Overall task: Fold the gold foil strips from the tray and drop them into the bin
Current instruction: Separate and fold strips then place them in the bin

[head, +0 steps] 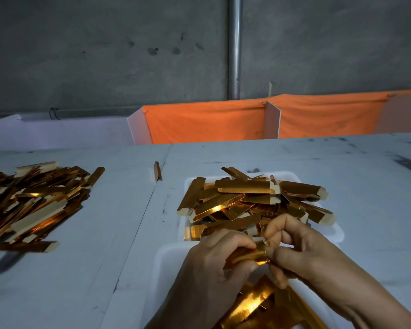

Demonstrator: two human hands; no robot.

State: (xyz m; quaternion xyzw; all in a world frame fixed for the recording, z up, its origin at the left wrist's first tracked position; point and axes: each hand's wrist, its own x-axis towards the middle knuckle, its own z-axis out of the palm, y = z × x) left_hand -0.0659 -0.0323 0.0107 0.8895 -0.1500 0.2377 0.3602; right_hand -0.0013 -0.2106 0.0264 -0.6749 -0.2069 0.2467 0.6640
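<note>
**Foil strip mid-fold, both hands engaged**

Hands together at 6 o'clock of the view, above the near white tray (pixel 163 262). Left hand (pixel 214 260) curls round 1 gold foil strip (pixel 249 255), thumb on its lower side, fingers over the top. Right hand (pixel 301 248) pinches the same strip at its right end, thumb and forefinger closed on the edge, remaining fingers curled. Strip is bent into a curve between the 2 grips; held off the table, touching nothing else that I can see.

Flat gold sheets (pixel 259 305) lie in the near tray under the wrists, at 6 o'clock, partly hidden by the forearms.

White bin (pixel 337 233) just beyond the hands, toward 12 o'clock from them, heaped with folded strips (pixel 247 198); several overhang its rim at the left and right.

Loose pile of strips (pixel 31 200) on the table (pixel 365 186) at 9 o'clock, well apart from the hands. 1 single strip (pixel 157 171) stands on edge near the table seam, between pile and bin.

Orange cloth (pixel 207 123) stretched over white panels along the far edge, 12 to 2 o'clock. Grey wall behind, 1 vertical metal pipe (pixel 235 46) at 12 o'clock.
</note>
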